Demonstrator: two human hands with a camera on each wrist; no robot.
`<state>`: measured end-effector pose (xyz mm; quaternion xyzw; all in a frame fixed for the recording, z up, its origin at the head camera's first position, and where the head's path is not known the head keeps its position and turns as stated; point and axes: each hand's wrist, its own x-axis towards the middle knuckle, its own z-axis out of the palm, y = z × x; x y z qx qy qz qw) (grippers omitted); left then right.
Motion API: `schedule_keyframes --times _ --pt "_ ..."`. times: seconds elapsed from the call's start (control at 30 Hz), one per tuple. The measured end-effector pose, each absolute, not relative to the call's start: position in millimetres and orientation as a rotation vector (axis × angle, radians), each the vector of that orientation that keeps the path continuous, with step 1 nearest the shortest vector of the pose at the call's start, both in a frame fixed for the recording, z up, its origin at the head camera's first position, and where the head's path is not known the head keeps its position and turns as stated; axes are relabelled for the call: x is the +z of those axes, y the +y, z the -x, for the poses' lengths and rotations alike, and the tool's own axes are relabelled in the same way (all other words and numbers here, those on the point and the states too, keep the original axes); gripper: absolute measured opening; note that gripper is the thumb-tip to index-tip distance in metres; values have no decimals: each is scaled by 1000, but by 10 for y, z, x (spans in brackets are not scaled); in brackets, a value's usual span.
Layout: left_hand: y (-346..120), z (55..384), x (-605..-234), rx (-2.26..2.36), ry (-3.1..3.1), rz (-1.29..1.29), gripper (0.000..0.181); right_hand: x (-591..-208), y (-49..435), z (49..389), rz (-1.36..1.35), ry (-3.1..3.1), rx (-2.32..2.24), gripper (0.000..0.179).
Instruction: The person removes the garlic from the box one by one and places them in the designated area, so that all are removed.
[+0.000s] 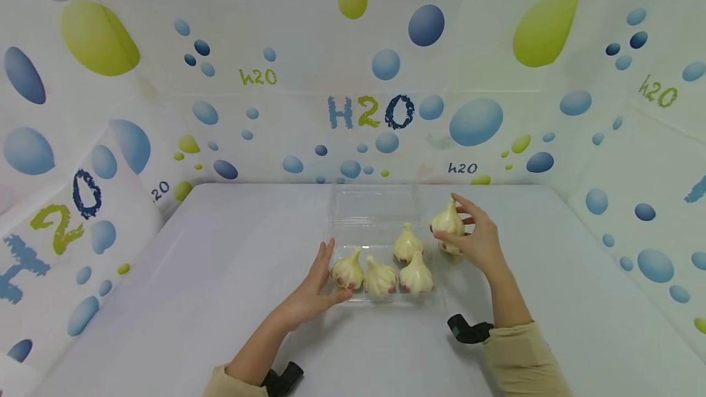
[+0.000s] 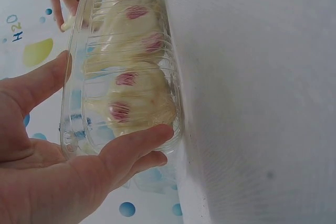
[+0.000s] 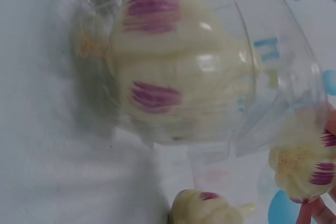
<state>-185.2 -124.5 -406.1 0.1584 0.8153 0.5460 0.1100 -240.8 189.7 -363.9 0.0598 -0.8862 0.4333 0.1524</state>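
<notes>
A clear plastic clamshell container (image 1: 380,300) lies with its lid (image 1: 375,204) folded back. Inside sit several garlic bulbs (image 1: 380,276), three along the front and one (image 1: 407,244) behind them on the right. At the container's left front corner, my left hand (image 1: 311,293) rests with straight fingers along the side and the thumb on the front rim. My right hand (image 1: 477,238) pinches a garlic bulb (image 1: 448,220) above the table, right of the container. Another garlic bulb (image 3: 207,208) stands outside the container in the right wrist view, mostly hidden below the held one in the head view.
The white table (image 1: 220,250) stretches around the container. Behind it hangs a white sheet (image 1: 309,109) printed with blue and green drops. Black wrist cameras (image 1: 469,329) sit below both sleeves.
</notes>
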Motion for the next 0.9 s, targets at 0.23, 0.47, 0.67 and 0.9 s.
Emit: schedule_keyframes --times 0.23,0.47,0.67,0.9 --pt "-1255 1840 -4067 1620 2384 -470 96 -3630 1987 2410 -134 -2545 1263 79" --pt "-1242 1853 -4074 1621 2385 -475 95 -3626 2089 2391 -124 -2514 1257 78" --pt "-1244 1848 -4069 1619 2385 -482 96 -3630 2177 2388 -80 -2499 1233 76" --pt "-1243 1849 -4066 1620 2385 -477 95 -3646 2282 2405 -58 -2480 1212 76"
